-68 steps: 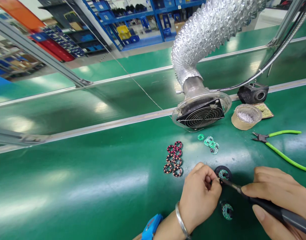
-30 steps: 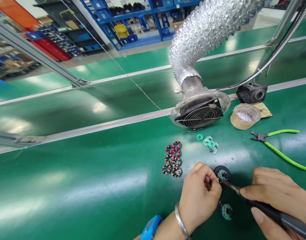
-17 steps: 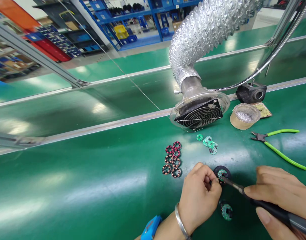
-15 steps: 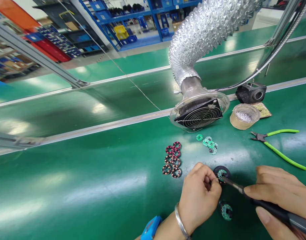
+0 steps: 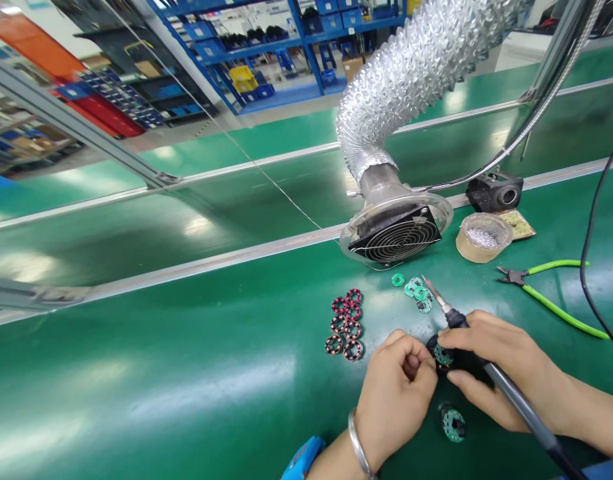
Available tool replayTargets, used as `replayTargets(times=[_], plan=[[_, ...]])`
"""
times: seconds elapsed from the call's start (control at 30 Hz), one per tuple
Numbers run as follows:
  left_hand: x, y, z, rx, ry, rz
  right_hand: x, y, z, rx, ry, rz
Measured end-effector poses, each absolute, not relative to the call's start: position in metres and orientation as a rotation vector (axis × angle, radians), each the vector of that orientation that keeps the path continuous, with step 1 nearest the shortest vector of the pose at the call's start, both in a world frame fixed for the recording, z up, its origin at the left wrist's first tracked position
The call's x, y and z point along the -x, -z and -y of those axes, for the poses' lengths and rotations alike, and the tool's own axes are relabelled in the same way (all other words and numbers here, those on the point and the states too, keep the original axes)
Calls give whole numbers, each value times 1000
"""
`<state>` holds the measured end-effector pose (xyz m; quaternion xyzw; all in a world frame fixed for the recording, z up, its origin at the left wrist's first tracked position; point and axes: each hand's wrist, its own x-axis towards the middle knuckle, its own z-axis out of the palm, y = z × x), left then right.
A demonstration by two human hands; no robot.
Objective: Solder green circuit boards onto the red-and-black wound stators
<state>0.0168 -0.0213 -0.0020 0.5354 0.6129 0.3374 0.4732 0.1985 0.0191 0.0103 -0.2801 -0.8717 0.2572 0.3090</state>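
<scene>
A round green circuit board (image 5: 443, 356) sits on a dark ring-shaped base, partly covered by fingers. My left hand (image 5: 399, 383) is closed in a pinch at the left rim of this board; its fingertips are partly hidden. A soldering iron (image 5: 519, 398) with a black handle lies across my right hand (image 5: 511, 363), its tip pointing up and away from the board. The thumb and forefinger of that hand reach to the board's right side. Just below, a second round circuit board (image 5: 453, 424) lies on the green bench.
Several copper-wound rings (image 5: 353, 329) lie left of several loose green boards (image 5: 419, 291). A fume extractor fan (image 5: 399, 237) hangs behind them. Farther right are a tub of metal shavings (image 5: 481, 240), a black iron stand (image 5: 496, 193) and green-handled cutters (image 5: 551, 293). A black cable (image 5: 589, 267) droops at the right.
The soldering iron's tip has lifted off the board and swung up and away. My right hand has moved left, its fingers now at the board. My left hand stays in place.
</scene>
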Motion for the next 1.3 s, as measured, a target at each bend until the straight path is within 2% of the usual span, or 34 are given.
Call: replayTargets(times=[0.47,0.77,0.93,1.2,1.3], plan=[[-12,3,29,-1338,-820,-1475,-193,-2,-25,670,-1005,2286],[-12,4,30,-1339,-854,-1477,-196,-2,-26,726,-1041,2277],[-12,3,30,-1354,-831,-1489,-196,-8,-25,689,-950,2301],[-13,3,30,-1374,-844,-1503,-223,-27,-8,652,-458,2321],[-14,2,29,-1363,-845,-1521,-230,-28,1,573,-413,2337]])
